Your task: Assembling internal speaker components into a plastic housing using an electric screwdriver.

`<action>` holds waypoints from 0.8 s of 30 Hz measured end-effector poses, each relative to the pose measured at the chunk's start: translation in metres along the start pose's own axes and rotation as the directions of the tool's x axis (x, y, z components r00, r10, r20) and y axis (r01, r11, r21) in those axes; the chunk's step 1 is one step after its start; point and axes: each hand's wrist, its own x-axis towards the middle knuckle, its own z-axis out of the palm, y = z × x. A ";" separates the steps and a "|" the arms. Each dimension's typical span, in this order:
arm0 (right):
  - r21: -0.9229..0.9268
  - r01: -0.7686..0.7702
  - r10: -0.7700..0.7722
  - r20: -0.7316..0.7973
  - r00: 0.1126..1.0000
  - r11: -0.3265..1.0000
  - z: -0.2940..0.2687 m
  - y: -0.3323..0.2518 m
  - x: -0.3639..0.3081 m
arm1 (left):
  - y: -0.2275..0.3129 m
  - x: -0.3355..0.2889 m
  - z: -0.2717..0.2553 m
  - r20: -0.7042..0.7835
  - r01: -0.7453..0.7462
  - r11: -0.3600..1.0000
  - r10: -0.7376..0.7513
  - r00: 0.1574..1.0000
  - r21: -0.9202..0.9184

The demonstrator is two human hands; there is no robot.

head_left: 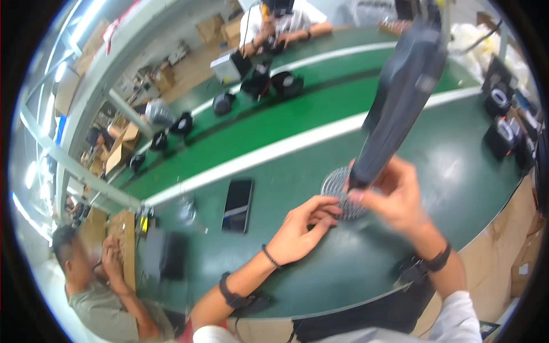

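A large dark electric screwdriver (400,103), slightly blurred, slants down from the upper right over the table. My right hand (394,197) is closed around its lower end, thumb and fingers near the tip. Directly below lies a round grey metal mesh grille (334,184), partly covered by both hands. My left hand (303,226) is closed at the grille's near left edge, fingers curled against the rim. The screwdriver's tip is hidden among my right fingers, so contact with the grille cannot be told.
A black phone (237,206) lies left of my hands on the dark green table (366,268). Beyond runs a green conveyor belt (229,154) with several black round parts (223,103). Black parts (500,137) sit at far right. One co-worker (106,286) is at left, another (280,28) across.
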 end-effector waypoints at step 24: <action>0.075 -0.062 0.050 0.153 0.987 0.995 0.031 0.011 -0.015 | -0.009 -0.041 0.009 -0.228 -0.316 0.894 0.395 0.890 0.316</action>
